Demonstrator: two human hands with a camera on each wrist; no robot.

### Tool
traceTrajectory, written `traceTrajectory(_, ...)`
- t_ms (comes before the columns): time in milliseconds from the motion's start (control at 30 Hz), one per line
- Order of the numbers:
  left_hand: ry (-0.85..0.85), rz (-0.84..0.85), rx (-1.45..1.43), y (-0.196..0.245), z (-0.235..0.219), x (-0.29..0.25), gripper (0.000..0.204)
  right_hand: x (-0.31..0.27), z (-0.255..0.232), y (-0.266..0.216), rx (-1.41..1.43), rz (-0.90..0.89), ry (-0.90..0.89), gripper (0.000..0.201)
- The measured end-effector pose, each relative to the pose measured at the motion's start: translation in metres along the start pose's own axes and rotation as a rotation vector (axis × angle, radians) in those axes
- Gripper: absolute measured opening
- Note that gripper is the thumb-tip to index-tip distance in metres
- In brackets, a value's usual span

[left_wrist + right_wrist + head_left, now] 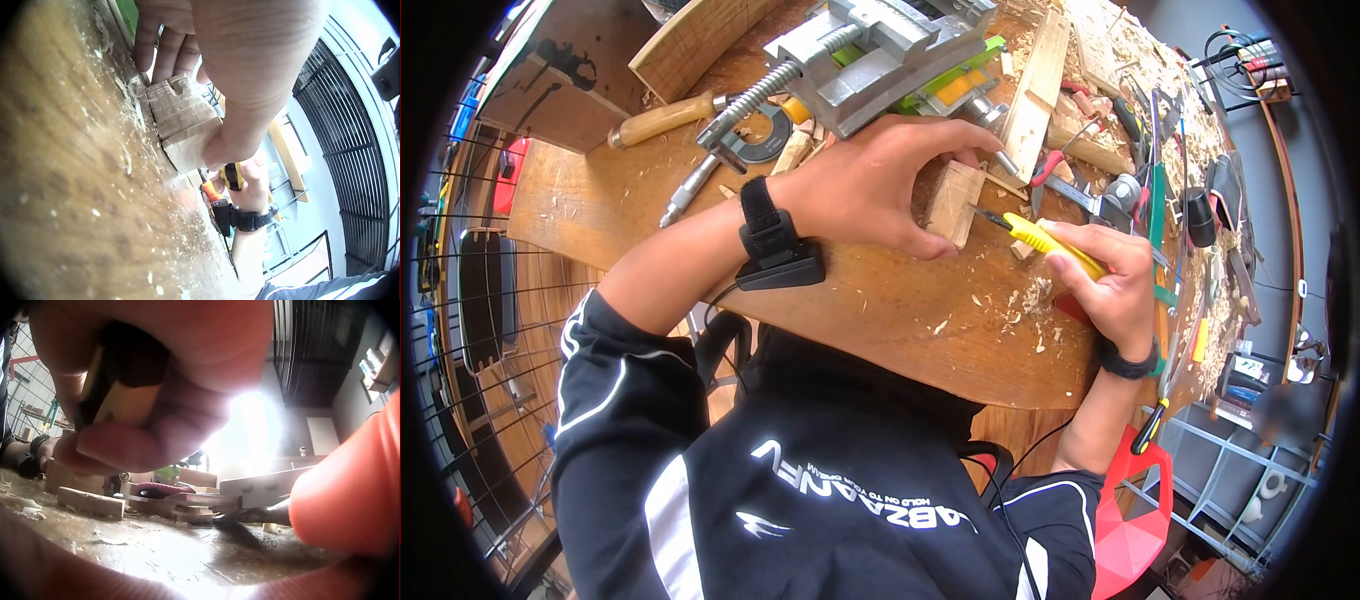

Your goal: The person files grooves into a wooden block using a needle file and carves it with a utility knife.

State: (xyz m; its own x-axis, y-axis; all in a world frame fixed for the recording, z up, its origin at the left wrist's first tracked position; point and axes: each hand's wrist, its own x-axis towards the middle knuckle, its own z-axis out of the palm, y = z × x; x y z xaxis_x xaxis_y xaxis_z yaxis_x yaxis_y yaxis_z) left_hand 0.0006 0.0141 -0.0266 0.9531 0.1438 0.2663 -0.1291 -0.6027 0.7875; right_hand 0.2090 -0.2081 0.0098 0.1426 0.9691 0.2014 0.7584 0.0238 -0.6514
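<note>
My left hand (pixel 865 190) holds a small pale wood block (pixel 953 208) on the bench, thumb on its near end and fingers at the far side. In the left wrist view the block (pixel 184 128) shows a notch in its far top edge and a step across its middle. My right hand (pixel 1115 285) grips a yellow utility knife (pixel 1055 243), its dark tip pointing left at the block's right edge. Close up in the right wrist view, curled fingers wrap the knife's yellow and black body (pixel 128 394); its blade is hidden there.
Beyond the left hand stands a metal vise (pixel 870 75), with a micrometer (pixel 772 140) and a wooden handle (pixel 662 121) to its left. Wood strips (pixel 1037 85), calipers (pixel 1090 203) and other tools crowd the right side. Shavings (pixel 1035 300) lie near the right hand. An orange-handled tool (pixel 347 494) lies close by.
</note>
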Motion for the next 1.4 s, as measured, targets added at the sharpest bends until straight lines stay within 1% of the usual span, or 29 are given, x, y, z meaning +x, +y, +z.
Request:
traceTrajectory(100, -0.001, -0.001, -0.006, 0.0003, 0.0, -0.0001, 0.087, -0.0001, 0.0013, 0.0009, 0.013, -0.023, 0.002, 0.028)
traceTrajectory(400, 0.0, -0.004, -0.031, -0.0009, 0.0009, -0.0003, 0.087, -0.0002, -0.0003, 0.0004, -0.01, 0.012, -0.005, 0.028)
traceTrajectory(500, 0.001, -0.001, -0.014, 0.0003, -0.0002, -0.0003, 0.087, 0.0002, 0.0018, 0.002, -0.006, -0.016, 0.017, 0.028)
traceTrajectory(567, -0.001, 0.003, 0.007, 0.0004, -0.0001, -0.0002, 0.087, 0.0013, 0.004, 0.0028, -0.016, -0.065, 0.021, 0.028)
traceTrajectory(600, 0.002, 0.005, -0.002, -0.0002, 0.0005, -0.0003, 0.087, 0.001, 0.0031, 0.0017, -0.016, -0.065, 0.021, 0.028)
traceTrajectory(667, 0.006, 0.006, -0.012, -0.0005, 0.0009, -0.0003, 0.087, 0.0007, 0.0004, -0.0013, -0.04, 0.019, 0.028, 0.027)
traceTrajectory(767, 0.006, -0.004, -0.02, -0.0004, 0.0011, -0.0004, 0.087, 0.0017, 0.0027, -0.0023, -0.003, -0.023, 0.028, 0.027)
traceTrajectory(867, 0.004, -0.001, -0.014, -0.0006, 0.0007, -0.0001, 0.087, 0.0023, 0.0039, -0.0022, -0.03, -0.026, 0.018, 0.027)
traceTrajectory(1000, 0.002, -0.003, -0.018, 0.0009, 0.0001, -0.0003, 0.086, 0.0021, 0.0035, -0.0027, -0.043, 0.014, 0.052, 0.027)
traceTrajectory(1067, 0.0, 0.001, -0.004, 0.0008, 0.0001, -0.0002, 0.086, 0.0018, 0.0057, -0.0006, -0.012, -0.052, 0.038, 0.027)
traceTrajectory(1167, 0.005, 0.009, -0.027, -0.0004, 0.0006, -0.0001, 0.086, 0.0021, 0.0047, -0.0024, -0.043, -0.02, 0.036, 0.028)
traceTrajectory(1233, -0.007, -0.021, -0.039, 0.0008, -0.0001, -0.0003, 0.087, 0.0019, 0.0051, -0.0018, -0.041, -0.023, 0.052, 0.028)
traceTrajectory(1300, -0.001, -0.014, -0.021, 0.0004, -0.0001, -0.0005, 0.087, 0.0023, 0.0058, -0.0027, -0.039, -0.026, 0.067, 0.028)
traceTrajectory(1400, 0.006, -0.001, 0.0, -0.001, 0.0007, -0.0002, 0.088, 0.003, 0.0067, -0.0053, -0.034, -0.027, 0.023, 0.028)
